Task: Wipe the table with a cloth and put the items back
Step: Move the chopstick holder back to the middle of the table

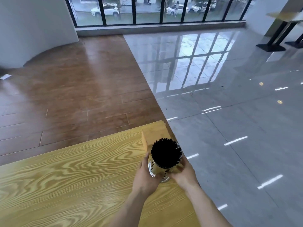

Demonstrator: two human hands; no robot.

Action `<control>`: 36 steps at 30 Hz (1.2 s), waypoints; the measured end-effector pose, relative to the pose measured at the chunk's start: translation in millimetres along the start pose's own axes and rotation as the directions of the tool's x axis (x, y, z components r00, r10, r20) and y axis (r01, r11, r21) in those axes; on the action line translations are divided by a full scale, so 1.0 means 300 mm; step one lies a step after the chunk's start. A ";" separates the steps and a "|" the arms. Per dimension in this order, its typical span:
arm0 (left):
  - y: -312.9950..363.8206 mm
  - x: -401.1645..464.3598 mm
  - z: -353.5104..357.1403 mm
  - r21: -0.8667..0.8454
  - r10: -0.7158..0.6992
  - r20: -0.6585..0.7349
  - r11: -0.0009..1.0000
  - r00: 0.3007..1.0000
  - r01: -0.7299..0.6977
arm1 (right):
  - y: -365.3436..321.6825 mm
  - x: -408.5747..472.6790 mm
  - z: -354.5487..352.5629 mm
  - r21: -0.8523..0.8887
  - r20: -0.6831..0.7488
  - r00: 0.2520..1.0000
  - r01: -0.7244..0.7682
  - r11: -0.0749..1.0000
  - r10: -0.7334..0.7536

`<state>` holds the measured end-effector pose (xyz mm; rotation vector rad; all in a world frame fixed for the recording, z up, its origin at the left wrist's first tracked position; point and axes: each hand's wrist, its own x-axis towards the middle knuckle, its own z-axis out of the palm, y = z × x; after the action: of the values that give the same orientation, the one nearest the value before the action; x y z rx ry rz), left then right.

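Observation:
A shiny metal holder (pixel 156 169) packed with black chopsticks (pixel 165 154) stands upright near the right edge of the yellow wood-grain table (pixel 73 177). My left hand (pixel 146 176) grips its left side and my right hand (pixel 183 174) grips its right side. Just behind the holder, at the table's far right corner, sits a light wooden box (pixel 154 134). No cloth is in view.
Brown wood-look floor (pixel 73 87) lies beyond the table and glossy grey tiles (pixel 229 120) to the right. Another table on black legs (pixel 278 33) stands at the far right. Tall dark-framed windows (pixel 147 10) fill the back wall.

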<state>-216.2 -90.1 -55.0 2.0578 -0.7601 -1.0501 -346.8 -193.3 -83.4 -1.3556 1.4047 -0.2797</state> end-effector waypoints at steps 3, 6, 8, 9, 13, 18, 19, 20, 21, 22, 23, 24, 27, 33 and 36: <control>-0.009 0.031 0.021 -0.006 0.010 -0.019 1.000 1.000 -0.011 | 0.015 0.028 0.017 0.063 0.012 0.999 0.041 0.997 -0.042; -0.012 0.035 0.020 -0.035 0.000 -0.034 0.999 0.999 -0.001 | 0.000 0.013 0.023 0.057 -0.013 0.998 0.066 0.996 -0.065; -0.023 0.030 0.008 -0.055 0.006 -0.043 0.998 0.999 -0.009 | 0.004 0.013 0.043 0.045 -0.015 0.995 0.095 0.994 -0.094; -0.033 0.024 -0.003 -0.072 0.010 -0.051 0.997 0.999 -0.014 | 0.002 0.010 0.057 0.037 -0.013 0.994 0.104 0.994 -0.104; -0.103 0.001 -0.078 -0.145 -0.019 -0.099 0.989 0.995 0.004 | -0.032 -0.011 0.153 -0.023 0.022 0.992 0.123 0.992 -0.122; -0.202 -0.034 -0.242 -0.211 -0.057 -0.230 0.978 0.971 0.008 | -0.131 -0.041 0.332 -0.115 0.155 0.971 0.200 0.973 -0.181; -0.223 -0.034 -0.279 -0.217 -0.066 -0.256 0.976 0.964 0.010 | -0.157 -0.045 0.373 -0.109 0.180 0.965 0.212 0.971 -0.191; -0.239 -0.035 -0.316 -0.225 -0.076 -0.276 0.974 0.958 0.012 | -0.183 -0.049 0.416 -0.110 0.201 0.958 0.232 0.967 -0.207; -0.248 -0.033 -0.350 -0.236 -0.082 -0.294 0.972 0.952 0.011 | -0.208 -0.051 0.451 -0.117 0.218 0.951 0.247 0.962 -0.218; -0.263 -0.029 -0.386 -0.247 -0.092 -0.313 0.969 0.945 0.013 | -0.232 -0.051 0.491 -0.122 0.238 0.944 0.265 0.957 -0.231; -0.273 -0.023 -0.417 -0.257 -0.098 -0.331 0.966 0.938 0.010 | -0.255 -0.050 0.526 -0.124 0.248 0.938 0.278 0.953 -0.242; -0.279 -0.016 -0.445 -0.263 -0.103 -0.346 0.965 0.933 0.009 | -0.276 -0.045 0.558 -0.131 0.251 0.935 0.290 0.948 -0.252; -0.291 0.022 -0.519 -0.268 -0.102 -0.392 0.963 0.915 -0.008 | -0.339 -0.019 0.635 -0.146 0.262 0.925 0.319 0.936 -0.275; -0.290 0.112 -0.590 -0.324 -0.111 -0.375 0.946 0.920 -0.018 | -0.416 0.040 0.700 -0.193 0.253 0.921 0.348 0.917 -0.296; -0.293 0.141 -0.582 -0.359 -0.127 -0.328 0.933 0.936 0.001 | -0.423 0.059 0.706 -0.208 0.237 0.930 0.330 0.921 -0.280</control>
<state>-31.0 -15.5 -67.6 1.8875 -0.2964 -0.7603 -104.7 -143.4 -71.2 -1.7615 1.0783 -0.1688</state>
